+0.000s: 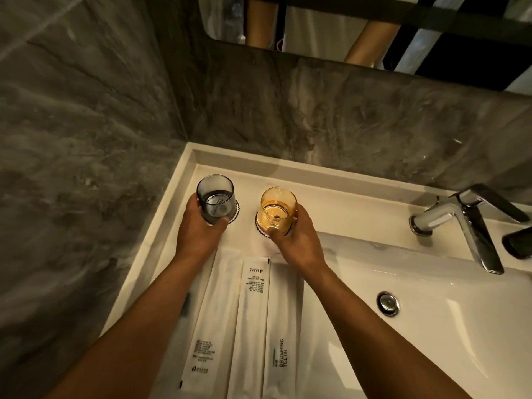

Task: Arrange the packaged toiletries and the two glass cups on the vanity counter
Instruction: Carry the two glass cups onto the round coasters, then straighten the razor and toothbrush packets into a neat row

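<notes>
My left hand (198, 230) grips a grey glass cup (215, 194) near the back left corner of the white vanity counter (331, 208). To its right, my right hand (293, 240) holds an amber glass cup (277, 205). Each cup sits on or just above a round scalloped coaster; contact cannot be told. Three long white toiletry packets lie side by side in front of the cups: a left packet (213, 321), a middle packet (253, 318) and a right packet (283, 335) printed "BRUSHING TEETH". My forearms partly cover the outer packets.
A white sink basin (431, 326) with a chrome overflow ring (388, 303) fills the right side. A chrome faucet (460, 220) stands at the back right, with a dark object (518, 243) beside it. Grey marble walls enclose the left and back; a mirror (374, 24) hangs above.
</notes>
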